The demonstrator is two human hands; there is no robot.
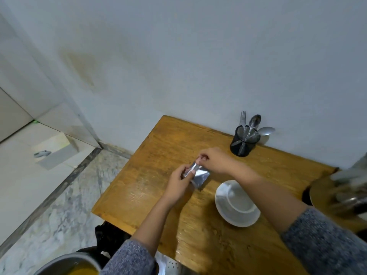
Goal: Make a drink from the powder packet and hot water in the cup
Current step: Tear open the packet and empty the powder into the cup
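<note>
A silver foil powder packet (pixel 201 178) is held above the wooden table (pixel 151 175), a little left of the cup. My left hand (pixel 179 185) grips its left edge, thumb on top. My right hand (pixel 213 160) pinches the packet's top corner between thumb and fingers. The white cup (pixel 239 199) stands on a white saucer (pixel 236 217) to the right of my hands, under my right forearm; it looks empty. No kettle of hot water can be made out clearly.
A black mesh holder (pixel 244 143) with spoons and a fork stands at the back by the wall. A blurred metal object on a round tray (pixel 345 192) sits at the right edge. A pot with yellow liquid (pixel 73 264) is at the lower left, off the table.
</note>
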